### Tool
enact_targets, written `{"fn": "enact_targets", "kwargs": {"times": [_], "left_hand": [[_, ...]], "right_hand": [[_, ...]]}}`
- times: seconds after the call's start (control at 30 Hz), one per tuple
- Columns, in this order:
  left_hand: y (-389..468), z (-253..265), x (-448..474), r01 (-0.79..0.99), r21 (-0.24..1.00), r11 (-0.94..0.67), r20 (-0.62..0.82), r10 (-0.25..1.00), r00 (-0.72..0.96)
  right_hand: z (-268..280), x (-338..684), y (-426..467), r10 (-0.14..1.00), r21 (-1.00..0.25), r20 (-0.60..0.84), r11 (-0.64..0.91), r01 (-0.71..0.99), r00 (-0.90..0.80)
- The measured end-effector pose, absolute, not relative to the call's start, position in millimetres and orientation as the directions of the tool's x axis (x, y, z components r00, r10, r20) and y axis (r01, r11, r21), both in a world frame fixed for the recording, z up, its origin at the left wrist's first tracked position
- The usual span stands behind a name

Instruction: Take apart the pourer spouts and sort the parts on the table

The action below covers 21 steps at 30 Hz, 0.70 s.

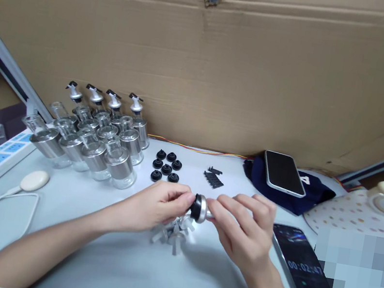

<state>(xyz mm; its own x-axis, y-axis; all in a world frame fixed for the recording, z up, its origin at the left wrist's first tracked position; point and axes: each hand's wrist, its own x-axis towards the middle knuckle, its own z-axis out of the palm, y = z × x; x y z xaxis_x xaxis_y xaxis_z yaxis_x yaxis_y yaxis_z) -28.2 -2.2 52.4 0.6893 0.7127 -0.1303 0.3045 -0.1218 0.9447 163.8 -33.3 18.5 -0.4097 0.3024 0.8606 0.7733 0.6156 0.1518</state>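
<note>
Above the middle of the table, my left hand (pixel 163 205) pinches the black stopper (pixel 196 207) of a bottle pourer between thumb and finger. My right hand (pixel 246 229) has its fingers closed round the silver spout (pixel 202 209) of the same pourer. Stopper and spout sit against each other, lying sideways. Beneath my hands lies a small pile of silver pourer spouts (pixel 176 238), partly hidden by the left hand. Farther back are several black stoppers (pixel 166 169) and, to their right, a group of small black levers (pixel 213 179).
Several glass bottles with steel bands (pixel 120 166) stand at the back left; those behind wear pourers (pixel 136 101). A power strip (pixel 0 158) and white charging puck (pixel 34 181) lie left. One phone (pixel 285 173) rests on dark cloth, another (pixel 303 268) shows a timer. Cardboard (pixel 224 80) rises behind.
</note>
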Motion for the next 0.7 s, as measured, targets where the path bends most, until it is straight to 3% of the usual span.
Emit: {"fn": "enact_targets", "kwargs": {"times": [0.17, 0.3, 0.37, 0.43, 0.53, 0.63, 0.7], "left_hand": [[9.8, 43.2, -26.7, 0.417, 0.883, -0.216, -0.106, 0.773, 0.625], [8.7, 44.5, -25.9, 0.526, 0.752, -0.398, -0.017, 0.785, 0.619], [9.9, 49.9, -32.2, 0.546, 0.685, -0.483, 0.070, 0.789, 0.610], [14.8, 56.8, -43.2, 0.526, 0.681, -0.511, 0.167, 0.807, 0.567], [26.4, 63.6, -60.1, 0.525, 0.649, -0.550, 0.343, 0.828, 0.443], [37.3, 57.6, -66.0, 0.677, 0.392, -0.623, 0.452, 0.771, 0.448], [42.5, 46.7, -63.4, 0.760, 0.198, -0.619, 0.391, 0.761, 0.518]], "right_hand": [[12.9, 162.7, -28.2, 0.606, -0.173, 0.723, 0.625, 0.761, -0.333], [7.1, 166.7, -26.6, 0.757, -0.465, 0.580, 0.611, 0.640, -0.302], [3.9, 171.6, -25.1, 0.811, -0.624, 0.547, 0.560, 0.545, -0.207], [1.7, 177.9, -22.6, 0.855, -0.766, 0.519, 0.465, 0.444, -0.001], [1.6, 185.7, -18.1, 0.818, -0.868, 0.470, 0.361, 0.340, 0.332], [3.3, 187.5, -15.1, 0.786, -0.884, 0.452, 0.332, 0.329, 0.422], [3.1, 186.0, -13.9, 0.801, -0.885, 0.437, 0.300, 0.357, 0.409]]}}
